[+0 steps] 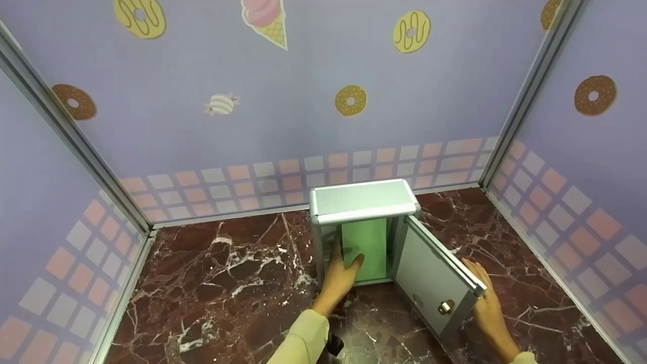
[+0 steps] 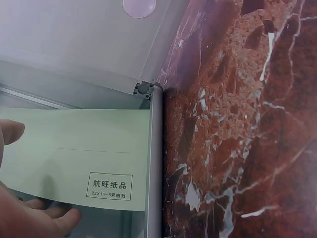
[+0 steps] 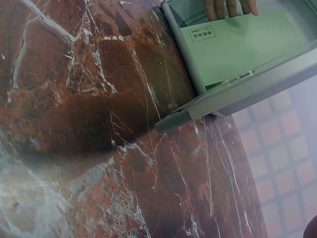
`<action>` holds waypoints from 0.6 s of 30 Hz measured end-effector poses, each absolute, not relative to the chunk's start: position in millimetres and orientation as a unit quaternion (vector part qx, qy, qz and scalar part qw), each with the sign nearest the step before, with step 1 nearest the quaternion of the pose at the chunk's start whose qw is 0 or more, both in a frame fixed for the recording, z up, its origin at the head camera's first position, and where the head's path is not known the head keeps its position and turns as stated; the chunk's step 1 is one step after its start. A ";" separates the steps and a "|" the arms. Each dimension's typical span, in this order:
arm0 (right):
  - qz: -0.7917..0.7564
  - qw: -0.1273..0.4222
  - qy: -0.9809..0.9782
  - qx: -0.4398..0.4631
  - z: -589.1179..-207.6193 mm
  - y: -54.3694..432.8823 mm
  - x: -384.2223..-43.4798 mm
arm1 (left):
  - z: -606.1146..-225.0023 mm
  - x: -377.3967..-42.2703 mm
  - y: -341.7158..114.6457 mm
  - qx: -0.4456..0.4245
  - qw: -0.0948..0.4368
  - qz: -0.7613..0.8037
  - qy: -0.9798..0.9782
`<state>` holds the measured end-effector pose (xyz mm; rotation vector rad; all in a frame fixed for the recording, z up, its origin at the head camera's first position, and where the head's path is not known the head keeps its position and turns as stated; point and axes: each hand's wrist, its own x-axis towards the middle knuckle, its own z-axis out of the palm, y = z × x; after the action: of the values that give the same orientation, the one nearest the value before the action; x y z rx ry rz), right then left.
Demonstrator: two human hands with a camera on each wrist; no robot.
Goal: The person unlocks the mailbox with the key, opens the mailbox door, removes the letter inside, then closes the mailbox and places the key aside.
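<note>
A pale green envelope stands upright inside a small silver metal box with its door swung out to the right. My left hand reaches into the box and holds the envelope by its left edge, thumb across the front and fingers behind. Printed characters in a rectangle mark one end of the envelope in the left wrist view. My right hand rests against the outer side of the door near its free edge, fingers extended. The door hides part of that hand.
A metal lock sits on the door's inner face. The box stands on a dark red marble-patterned surface. Purple panels with sweets and pink-white squares enclose the back and both sides.
</note>
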<state>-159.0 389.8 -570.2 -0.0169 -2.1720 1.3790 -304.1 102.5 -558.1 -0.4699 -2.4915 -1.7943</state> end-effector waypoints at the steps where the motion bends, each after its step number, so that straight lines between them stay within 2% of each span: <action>1: 0.515 0.276 -0.811 -0.013 -569.7 389.9 -158.6 | -557.7 -304.7 102.9 -0.149 0.018 -0.576 -0.804; 8: 0.519 0.287 -0.805 -0.013 -571.1 389.8 -159.1 | -558.1 -306.1 105.1 -0.154 0.055 -0.561 -0.812; 12: 0.526 0.294 -0.798 -0.007 -558.3 380.8 -155.0 | -557.3 -304.4 106.4 -0.148 0.067 -0.557 -0.815; 18: 0.545 0.270 -0.793 -0.027 -568.6 385.7 -156.8 | -557.5 -304.1 106.6 -0.132 0.073 -0.549 -0.822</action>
<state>-156.8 385.7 -568.6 -0.0734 -2.1377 1.4684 -304.1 106.6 -557.5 -0.3967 -2.4702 -1.6476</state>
